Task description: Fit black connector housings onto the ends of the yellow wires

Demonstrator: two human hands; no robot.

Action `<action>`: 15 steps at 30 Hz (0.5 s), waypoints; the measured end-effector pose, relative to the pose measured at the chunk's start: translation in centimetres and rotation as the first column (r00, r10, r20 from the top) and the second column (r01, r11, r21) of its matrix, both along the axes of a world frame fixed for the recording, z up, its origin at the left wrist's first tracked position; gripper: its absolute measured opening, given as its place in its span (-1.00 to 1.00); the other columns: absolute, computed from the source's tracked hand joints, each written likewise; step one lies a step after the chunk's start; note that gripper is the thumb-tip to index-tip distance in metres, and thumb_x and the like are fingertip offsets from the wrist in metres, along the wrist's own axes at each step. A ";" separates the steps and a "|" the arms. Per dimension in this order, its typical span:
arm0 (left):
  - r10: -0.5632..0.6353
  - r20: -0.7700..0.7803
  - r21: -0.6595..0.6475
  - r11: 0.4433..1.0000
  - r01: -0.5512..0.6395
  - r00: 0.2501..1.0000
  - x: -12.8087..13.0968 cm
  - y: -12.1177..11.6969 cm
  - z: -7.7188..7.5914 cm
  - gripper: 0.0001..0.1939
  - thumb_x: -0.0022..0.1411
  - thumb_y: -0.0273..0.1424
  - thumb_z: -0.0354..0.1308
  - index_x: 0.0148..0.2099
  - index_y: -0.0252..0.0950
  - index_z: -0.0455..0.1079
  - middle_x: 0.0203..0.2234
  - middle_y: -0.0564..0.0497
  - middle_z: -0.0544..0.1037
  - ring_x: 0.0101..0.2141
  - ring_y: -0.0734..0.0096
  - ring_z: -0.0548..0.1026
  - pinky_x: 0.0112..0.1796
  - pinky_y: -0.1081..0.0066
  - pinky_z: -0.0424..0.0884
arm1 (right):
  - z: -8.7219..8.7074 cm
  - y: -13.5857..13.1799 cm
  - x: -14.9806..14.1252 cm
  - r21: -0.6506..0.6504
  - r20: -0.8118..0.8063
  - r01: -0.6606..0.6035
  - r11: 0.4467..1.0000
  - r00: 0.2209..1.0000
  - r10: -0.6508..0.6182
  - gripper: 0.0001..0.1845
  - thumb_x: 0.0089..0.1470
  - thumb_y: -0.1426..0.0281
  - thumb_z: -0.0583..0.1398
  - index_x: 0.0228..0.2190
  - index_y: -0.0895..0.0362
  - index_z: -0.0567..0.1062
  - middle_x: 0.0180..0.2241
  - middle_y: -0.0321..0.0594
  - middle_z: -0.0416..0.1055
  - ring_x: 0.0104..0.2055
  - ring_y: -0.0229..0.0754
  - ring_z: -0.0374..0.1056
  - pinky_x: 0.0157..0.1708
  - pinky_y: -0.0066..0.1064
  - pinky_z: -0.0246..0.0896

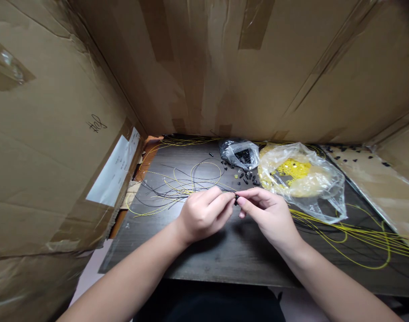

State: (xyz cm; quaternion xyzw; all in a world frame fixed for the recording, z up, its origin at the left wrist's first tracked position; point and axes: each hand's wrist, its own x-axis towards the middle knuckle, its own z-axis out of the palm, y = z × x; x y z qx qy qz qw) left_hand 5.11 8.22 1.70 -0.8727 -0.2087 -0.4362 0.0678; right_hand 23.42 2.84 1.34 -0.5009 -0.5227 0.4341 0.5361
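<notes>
My left hand (206, 212) is closed in a pinch where a bundle of thin black and yellow wires (177, 192) runs in from the left. Just across from it, my right hand (271, 212) pinches a small black plastic piece (237, 200) between thumb and forefinger. The fingertips of both hands meet around this piece and partly hide it. Whether a wire passes into the piece is too small to tell. Loose small black pieces (246, 178) lie on the dark table beyond my fingers, with a yellow clip (236, 176) among them.
Behind my hands are a clear bag of black pieces (242, 154) and a larger bag of yellow clips (293, 172). Long yellow wires (355, 232) spread at the right. Cardboard walls (207, 89) enclose the dark table (204, 264). More black bits lie on a cardboard flap (368, 174).
</notes>
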 end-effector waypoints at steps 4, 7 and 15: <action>-0.047 0.062 -0.115 0.992 0.054 0.997 0.2 -0.3 0.4 -0.83 0.20 -0.49 0.13 -0.13 -0.38 0.40 -0.45 -0.02 0.48 -0.50 0.45 0.38 -0.51 0.44 0.35 | -0.1 0.0 0.1 -0.010 -0.013 -0.007 1.000 1.000 0.007 -0.76 0.09 0.24 0.33 -0.24 0.12 0.60 -0.42 -0.24 0.54 -0.50 -0.29 0.43 -0.46 -0.43 0.40; -0.055 0.074 -0.132 0.989 0.065 0.996 0.3 -0.3 0.4 -0.86 0.20 -0.49 0.10 -0.16 -0.35 0.39 -0.45 -0.02 0.47 -0.48 0.44 0.39 -0.50 0.44 0.36 | -0.1 0.0 0.1 -0.015 -0.004 -0.005 1.000 1.000 0.005 -0.74 0.09 0.22 0.32 -0.23 0.13 0.60 -0.45 -0.24 0.52 -0.50 -0.27 0.43 -0.46 -0.42 0.40; -0.047 0.041 -0.095 0.994 0.050 0.998 0.1 0.1 0.2 -0.89 0.24 -0.55 0.11 -0.17 -0.34 0.40 -0.46 -0.01 0.47 -0.48 0.47 0.38 -0.47 0.47 0.35 | 0.0 0.1 0.2 -0.007 0.014 0.004 1.000 1.000 -0.004 -0.72 0.10 0.20 0.31 -0.22 0.13 0.60 -0.45 -0.23 0.53 -0.50 -0.26 0.43 -0.45 -0.41 0.40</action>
